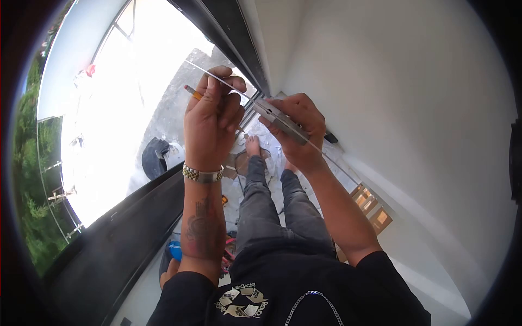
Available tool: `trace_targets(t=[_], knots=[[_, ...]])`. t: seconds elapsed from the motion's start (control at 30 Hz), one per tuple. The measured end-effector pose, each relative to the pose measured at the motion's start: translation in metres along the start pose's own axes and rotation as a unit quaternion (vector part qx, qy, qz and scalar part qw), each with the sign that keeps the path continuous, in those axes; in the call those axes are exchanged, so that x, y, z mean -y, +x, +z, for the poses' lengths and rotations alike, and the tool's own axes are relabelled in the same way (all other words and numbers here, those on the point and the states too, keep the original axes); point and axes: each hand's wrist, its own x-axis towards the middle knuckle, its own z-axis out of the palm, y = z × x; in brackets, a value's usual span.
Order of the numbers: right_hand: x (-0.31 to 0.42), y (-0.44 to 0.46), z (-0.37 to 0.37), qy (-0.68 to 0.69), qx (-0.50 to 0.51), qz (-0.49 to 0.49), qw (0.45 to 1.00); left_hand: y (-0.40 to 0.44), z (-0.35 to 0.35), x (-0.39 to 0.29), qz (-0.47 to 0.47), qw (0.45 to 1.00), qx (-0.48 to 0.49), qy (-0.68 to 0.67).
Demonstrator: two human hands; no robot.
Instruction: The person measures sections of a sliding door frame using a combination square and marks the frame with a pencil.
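My left hand is raised in front of me, its fingers closed round a yellow pencil with a pink eraser end. Its thumb and fingertips also lie against the thin blade of a combination square. The square's grey metal head sits in my right hand, gripped between thumb and fingers. The blade slants through the head, from beyond my left fingers down past my right wrist. Part of the head is hidden by my right hand.
A black frame borders the bright opening on the left, where a white bucket with a dark bag stands outside. Paper scraps litter the floor by my bare feet. A brown wooden-looking object lies by the white wall at right.
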Motion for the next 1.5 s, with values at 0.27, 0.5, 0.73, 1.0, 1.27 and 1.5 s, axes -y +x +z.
trace_targets(t=[0.27, 0.5, 0.73, 1.0, 1.27, 1.5], knots=[[-0.003, 0.063, 0.007, 0.010, -0.039, -0.051, 0.998, 0.050, 0.019, -0.027, 0.099, 0.990, 0.046, 0.093], [-0.003, 0.084, 0.045, 0.042, -0.106, -0.061, 0.992, 0.060, 0.023, -0.051, 0.111, 0.993, -0.017, 0.030], [0.004, 0.088, 0.053, 0.073, -0.182, 0.053, 0.979, 0.076, 0.017, -0.057, 0.123, 0.989, -0.013, 0.079], [0.007, 0.089, 0.054, 0.060, -0.169, 0.041, 0.983, 0.088, 0.007, -0.053, 0.122, 0.985, -0.013, 0.121], [0.002, 0.091, 0.049, 0.016, -0.136, 0.013, 0.991, 0.092, 0.006, -0.046, 0.157, 0.983, 0.031, 0.087], [0.011, 0.091, 0.056, 0.040, -0.148, 0.033, 0.988, 0.081, 0.011, -0.058, 0.173, 0.976, 0.040, 0.127]])
